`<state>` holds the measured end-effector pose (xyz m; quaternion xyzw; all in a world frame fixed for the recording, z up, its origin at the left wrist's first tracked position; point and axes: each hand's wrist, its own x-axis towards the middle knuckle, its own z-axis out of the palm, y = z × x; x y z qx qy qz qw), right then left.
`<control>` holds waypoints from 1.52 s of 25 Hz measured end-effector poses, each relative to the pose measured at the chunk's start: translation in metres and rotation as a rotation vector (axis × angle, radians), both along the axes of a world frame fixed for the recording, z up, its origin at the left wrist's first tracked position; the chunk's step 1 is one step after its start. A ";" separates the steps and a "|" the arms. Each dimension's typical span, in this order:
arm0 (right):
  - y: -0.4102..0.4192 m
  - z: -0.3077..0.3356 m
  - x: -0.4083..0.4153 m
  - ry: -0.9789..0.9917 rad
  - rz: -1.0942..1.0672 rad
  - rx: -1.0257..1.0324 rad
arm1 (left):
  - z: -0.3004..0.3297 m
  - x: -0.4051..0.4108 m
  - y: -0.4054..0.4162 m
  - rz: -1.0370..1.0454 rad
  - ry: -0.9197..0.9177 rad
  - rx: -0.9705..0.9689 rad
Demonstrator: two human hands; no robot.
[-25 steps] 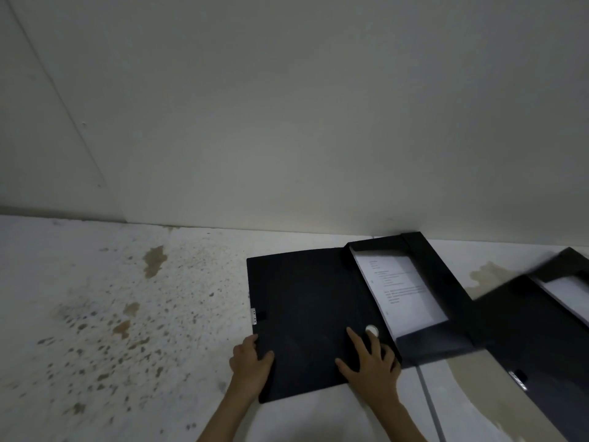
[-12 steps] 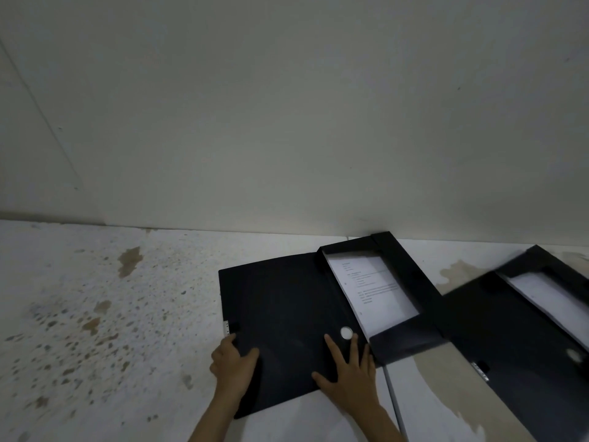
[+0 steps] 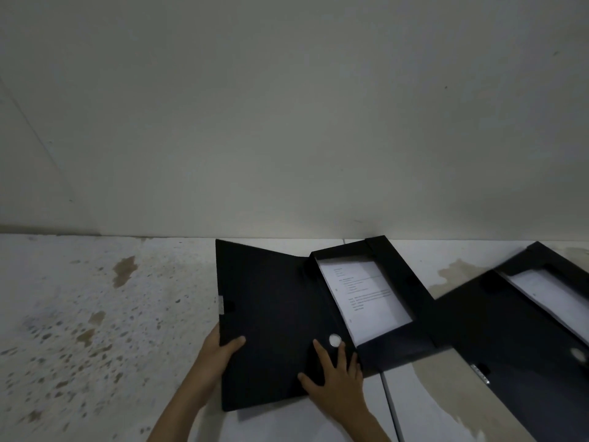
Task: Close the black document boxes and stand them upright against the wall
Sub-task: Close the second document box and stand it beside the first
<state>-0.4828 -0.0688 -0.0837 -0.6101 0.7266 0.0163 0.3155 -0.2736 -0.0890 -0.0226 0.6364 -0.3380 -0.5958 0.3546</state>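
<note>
A black document box lies open on the floor near the wall; its lid (image 3: 274, 314) is tilted up off the floor on the left side. Printed white paper (image 3: 363, 298) fills its tray. My left hand (image 3: 220, 349) grips the lid's left edge, thumb on top. My right hand (image 3: 338, 378) rests flat on the lid near a white round button (image 3: 334, 340), fingers spread. A second open black document box (image 3: 516, 339) with white paper (image 3: 551, 295) lies on the floor to the right.
A pale wall (image 3: 287, 122) rises just behind the boxes. The floor (image 3: 95, 330) on the left is white with brown stains and speckles. A floor joint line (image 3: 390, 406) runs beside my right forearm.
The lid's left edge has lifted off the floor in my left hand. My right hand stayed flat on the lid near the button.
</note>
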 end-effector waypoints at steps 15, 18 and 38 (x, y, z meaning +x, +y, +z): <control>-0.015 0.122 0.058 -1.133 -0.096 0.000 | 0.024 0.008 0.008 -0.312 -0.244 -0.296; -0.018 0.108 0.013 -1.000 -0.272 -0.082 | -0.015 -0.004 0.017 -0.441 -0.467 -0.247; -0.001 0.011 -0.024 -0.651 -0.505 0.105 | -0.086 0.006 0.038 -0.564 -1.093 -0.258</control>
